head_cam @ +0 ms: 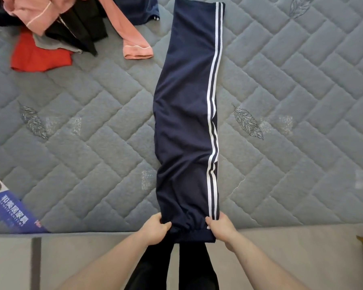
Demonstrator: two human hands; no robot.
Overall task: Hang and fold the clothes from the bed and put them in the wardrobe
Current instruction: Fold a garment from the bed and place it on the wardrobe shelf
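Observation:
Navy track pants (184, 122) with white side stripes lie stretched lengthwise across the grey quilted mattress (281, 91), legs folded one onto the other. Their cuffed end hangs at the bed's near edge. My left hand (154, 228) grips the left corner of that cuff. My right hand (221, 228) grips the right corner by the stripes. The far end of the pants runs out of the top of the view.
A heap of clothes sits at the far left: a pink top (40, 11) with its sleeve trailing, black garments (80, 30), a grey piece and a red one (40, 57). Another navy item (138, 9) lies behind. A blue label (15, 212) marks the mattress corner.

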